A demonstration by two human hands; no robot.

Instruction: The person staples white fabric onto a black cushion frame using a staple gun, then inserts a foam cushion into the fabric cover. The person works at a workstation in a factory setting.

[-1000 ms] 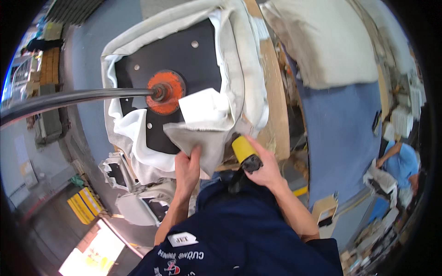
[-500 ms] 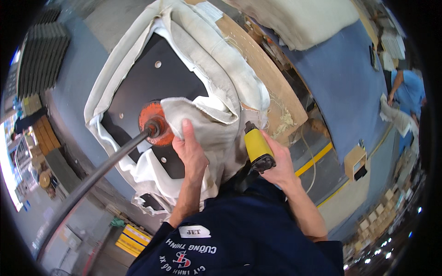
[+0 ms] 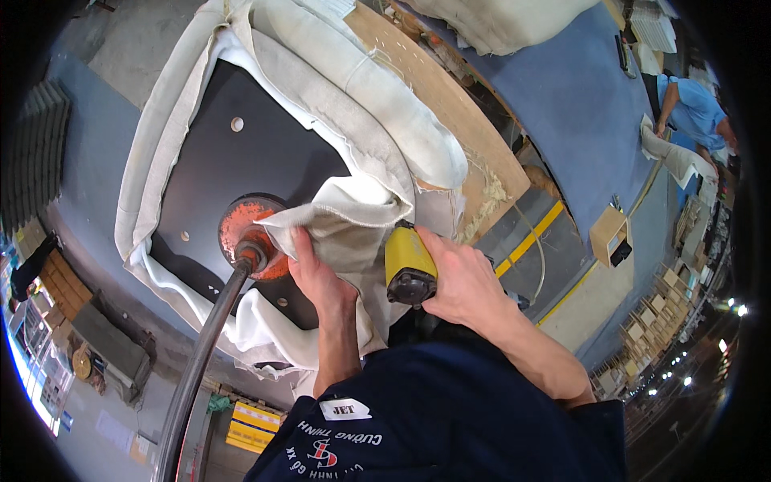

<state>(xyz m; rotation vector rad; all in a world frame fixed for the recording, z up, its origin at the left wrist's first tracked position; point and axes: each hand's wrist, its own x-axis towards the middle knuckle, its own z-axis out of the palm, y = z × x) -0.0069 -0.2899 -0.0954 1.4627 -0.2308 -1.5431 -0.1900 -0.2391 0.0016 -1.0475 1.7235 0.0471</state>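
Note:
A piece of upholstered furniture (image 3: 353, 60), covered in beige fabric with white padding, lies with its dark underside board (image 3: 249, 153) facing me. My left hand (image 3: 325, 281) is closed on a loose flap of beige fabric (image 3: 341, 233), thumb on top, and pulls it beside a worn orange disc (image 3: 241, 218). A metal pole (image 3: 201, 353) runs from that disc toward the lower left. In my right hand (image 3: 466, 281) is a yellow and black staple gun (image 3: 408, 265). Its nose is at the fabric's folded edge; whether it touches is hidden.
A wooden panel (image 3: 450, 100) with frayed threads lies along the right side. Beyond are a blue surface (image 3: 554, 104), a small open box (image 3: 608, 234) and a thin hose (image 3: 541, 253). A co-worker in blue (image 3: 692, 106) handles cloth at far right. Yellow boxes (image 3: 253, 426) stand lower left.
The staple gun has moved left and up to the fabric's edge, my right hand with it. My left hand has shifted slightly down and left, drawing the flap with it. The view has shifted too.

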